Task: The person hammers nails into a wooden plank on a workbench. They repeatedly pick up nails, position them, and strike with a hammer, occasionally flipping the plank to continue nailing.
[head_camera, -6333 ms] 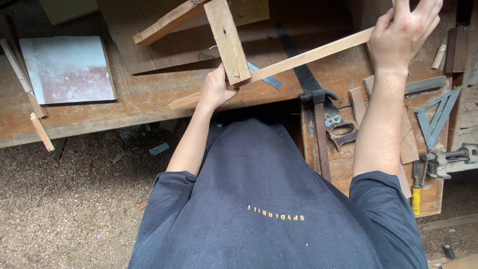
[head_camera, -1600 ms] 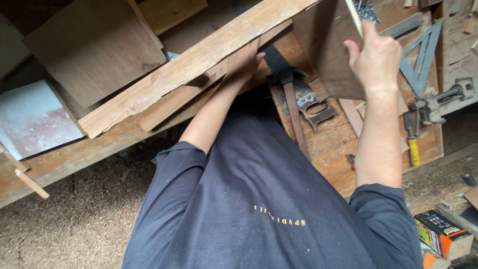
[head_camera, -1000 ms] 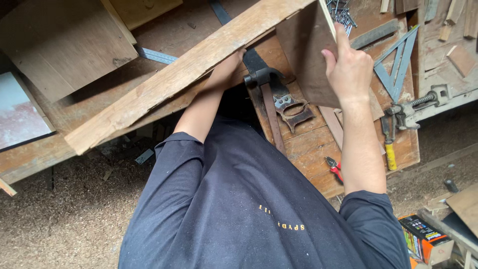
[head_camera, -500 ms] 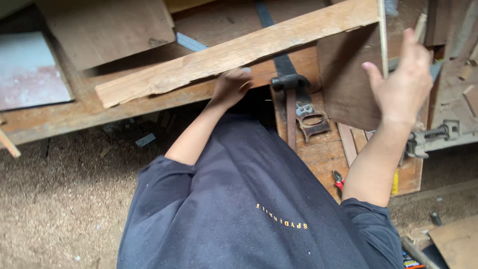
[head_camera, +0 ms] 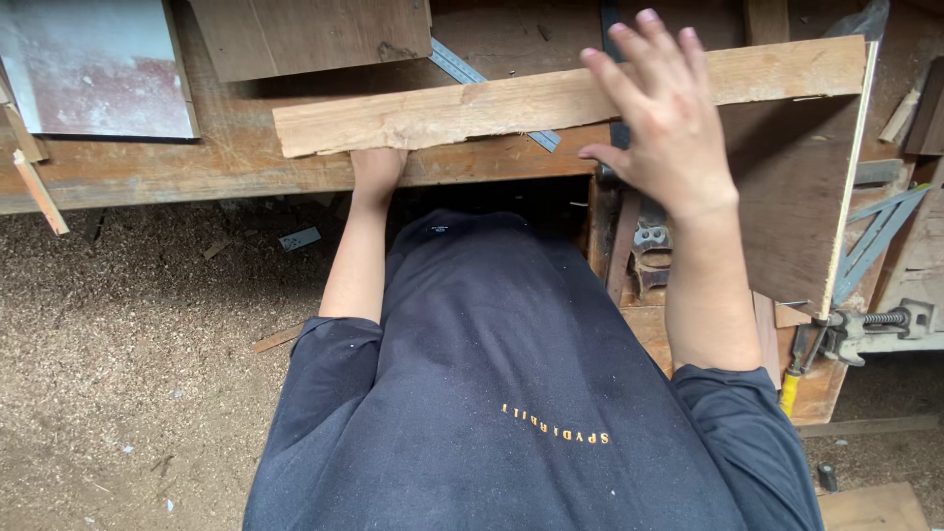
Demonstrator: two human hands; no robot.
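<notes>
So the rough pale plank (head_camera: pixel 551 98) is lying across the far side of the workbench (head_camera: pixel 147 177), running left to right; its right end sits on top of a dark brown board (head_camera: pixel 787 197) with a pale edge. My left hand (head_camera: pixel 376 167) is tucked under the plank's near edge by its left end; the fingers are hidden by the wood, so I can't tell how they're set. My right hand (head_camera: pixel 669 118) is open over the middle of the plank, fingers spread and apart from each other, thumb out to the left, holding nothing; whether the palm is actually touching the wood I can't tell.

If you ask me, the trick here is to press flat with the whole right palm while the left steadies from below; keep the plank square on the dark board so it doesn't rock; watch that splintery near edge.

Further out: a steel ruler (head_camera: pixel 462 69) pokes out from under the plank; a clamp (head_camera: pixel 875 329) sits at the right; a whitish sheet (head_camera: pixel 93 69) with a reddish smear lies far left. No packages or signs in sight; only small yellow lettering on my dark shirt (head_camera: pixel 511 393).
</notes>
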